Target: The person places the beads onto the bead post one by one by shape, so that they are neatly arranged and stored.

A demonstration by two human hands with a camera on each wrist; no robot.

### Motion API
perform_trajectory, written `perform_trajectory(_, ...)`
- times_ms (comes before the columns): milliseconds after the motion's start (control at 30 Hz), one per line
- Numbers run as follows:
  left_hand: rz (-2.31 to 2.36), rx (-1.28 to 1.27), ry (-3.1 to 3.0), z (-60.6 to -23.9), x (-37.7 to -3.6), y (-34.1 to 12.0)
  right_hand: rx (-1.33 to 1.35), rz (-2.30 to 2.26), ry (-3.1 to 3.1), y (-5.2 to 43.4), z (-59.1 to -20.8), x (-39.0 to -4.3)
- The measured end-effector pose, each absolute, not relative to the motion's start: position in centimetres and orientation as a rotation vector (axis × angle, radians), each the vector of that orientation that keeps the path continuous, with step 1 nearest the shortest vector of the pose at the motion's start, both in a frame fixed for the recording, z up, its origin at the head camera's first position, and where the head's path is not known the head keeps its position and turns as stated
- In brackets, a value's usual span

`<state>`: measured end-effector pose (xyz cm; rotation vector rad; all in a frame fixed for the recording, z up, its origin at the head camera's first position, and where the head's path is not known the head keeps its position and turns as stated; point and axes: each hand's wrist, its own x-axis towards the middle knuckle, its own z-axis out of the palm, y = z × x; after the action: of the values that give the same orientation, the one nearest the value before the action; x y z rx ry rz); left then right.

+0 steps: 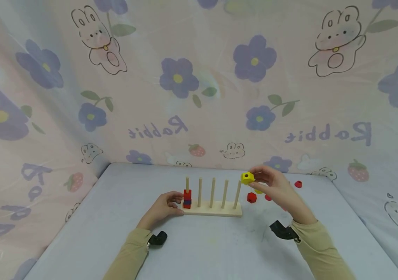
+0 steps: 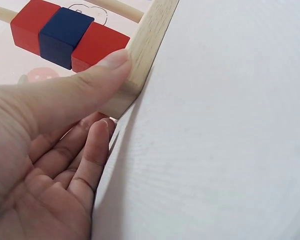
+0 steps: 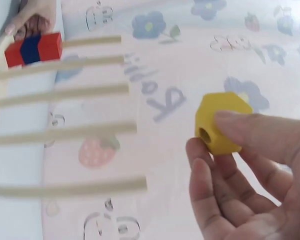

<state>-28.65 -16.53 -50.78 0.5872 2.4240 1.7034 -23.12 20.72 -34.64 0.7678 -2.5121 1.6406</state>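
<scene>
A wooden peg rack (image 1: 213, 210) with several upright pegs stands on the table. Two red blocks and a blue block (image 2: 65, 37) are stacked on its leftmost peg, the blue one in the middle. My left hand (image 1: 164, 207) holds the left end of the rack's base, thumb against the corner and fingers around the end. With thumb and fingertips, my right hand (image 1: 274, 186) pinches a yellow faceted bead (image 3: 222, 125) in the air by the top of the rightmost peg. The bead's round hole shows toward the pegs.
Right of the rack lies a red faceted bead (image 1: 252, 197). A small red piece (image 1: 298, 184) sits farther back, and other red and yellow pieces are partly hidden by my right hand. A printed curtain (image 1: 213, 116) hangs behind the white table (image 1: 202, 249).
</scene>
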Motion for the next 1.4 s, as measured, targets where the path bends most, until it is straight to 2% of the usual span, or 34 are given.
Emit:
perform_trajectory(200,1.702,0.573,2.403,-50.1,-28.2,-16.5,0.800,1.763,-2.448,15.4,-32.7,-22.9)
perform_trajectory(567,1.625,0.570,2.406,-47.2,-26.3,-15.8,0.844,1.746,-2.252,9.6,-34.8,-23.6)
perform_trajectory(733,1.652,0.592,2.390,-47.8,-27.0,-15.7,0.790,1.759,-2.238,8.3,-36.1,-24.0)
perform_trajectory(967,1.633,0.565,2.406,-47.4,-26.8,-15.8,0.669,1.702,-2.301,7.7,-40.0,-26.3)
perform_trajectory(1233,1.679,0.590,2.382,-47.8,-27.0,-16.1,0.692,1.521,-2.255,6.7,-41.8,-25.7)
perform_trajectory(1400,1.687,0.575,2.388,-49.4,-27.9,-16.4,0.592,1.562,-2.225,6.2,-43.6,-25.5)
